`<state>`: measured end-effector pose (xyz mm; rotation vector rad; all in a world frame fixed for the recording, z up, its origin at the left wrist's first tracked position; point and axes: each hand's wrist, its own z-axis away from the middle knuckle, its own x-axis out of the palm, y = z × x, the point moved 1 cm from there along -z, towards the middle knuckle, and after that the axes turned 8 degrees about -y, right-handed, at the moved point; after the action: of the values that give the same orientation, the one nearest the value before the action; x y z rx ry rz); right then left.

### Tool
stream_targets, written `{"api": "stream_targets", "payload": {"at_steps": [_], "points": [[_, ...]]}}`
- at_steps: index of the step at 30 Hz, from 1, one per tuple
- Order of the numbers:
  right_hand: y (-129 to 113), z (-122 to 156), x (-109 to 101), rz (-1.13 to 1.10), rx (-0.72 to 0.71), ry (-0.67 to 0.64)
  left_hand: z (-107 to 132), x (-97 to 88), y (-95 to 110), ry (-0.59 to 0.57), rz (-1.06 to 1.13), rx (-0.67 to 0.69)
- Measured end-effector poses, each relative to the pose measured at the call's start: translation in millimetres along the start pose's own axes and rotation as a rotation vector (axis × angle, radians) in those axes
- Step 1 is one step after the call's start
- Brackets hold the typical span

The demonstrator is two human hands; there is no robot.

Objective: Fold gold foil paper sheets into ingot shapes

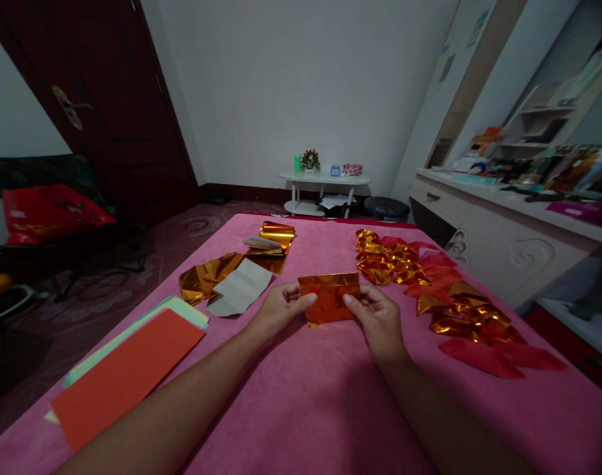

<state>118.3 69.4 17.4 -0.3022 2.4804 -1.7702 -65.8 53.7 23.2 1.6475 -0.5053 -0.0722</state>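
Between both hands I hold a rectangle of shiny orange-gold foil paper point(329, 298) above the pink cloth, its upper edge showing a crease or fold. My left hand point(286, 307) pinches the left side, thumb on the near face. On the right side my right hand point(375, 313) pinches it the same way. The fingers behind the foil are partly hidden. Just left of my left hand lies a creased grey-white sheet point(241, 287), beside crumpled gold foil point(202, 277). To the right of my right hand sit gold foil folded pieces point(375, 257).
A roll of gold foil point(277, 234) lies at the back left of the pink-covered table point(311, 409). Stacked coloured paper, orange sheet point(133, 376) on top, rests front left. Red folded pieces point(499, 356) lie at right. A small white table point(325, 178) stands by the wall.
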Motion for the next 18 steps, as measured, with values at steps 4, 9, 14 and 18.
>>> {"api": "stream_targets", "payload": {"at_steps": [4,9,14,18], "points": [[1.0,-0.1,2.7,-0.011,0.044,-0.034,0.6,-1.0,0.1,0.167,-0.003,0.014],[-7.8,3.7,9.7,-0.082,0.075,-0.109,-0.5,1.0,2.3,0.259,0.060,0.070],[-11.5,4.6,11.2,-0.180,0.143,-0.054,-0.5,6.3,3.2,0.228,0.001,0.041],[-7.3,3.9,13.5,-0.175,0.193,-0.089,-0.7,8.4,2.0,0.205,0.021,0.050]]}}
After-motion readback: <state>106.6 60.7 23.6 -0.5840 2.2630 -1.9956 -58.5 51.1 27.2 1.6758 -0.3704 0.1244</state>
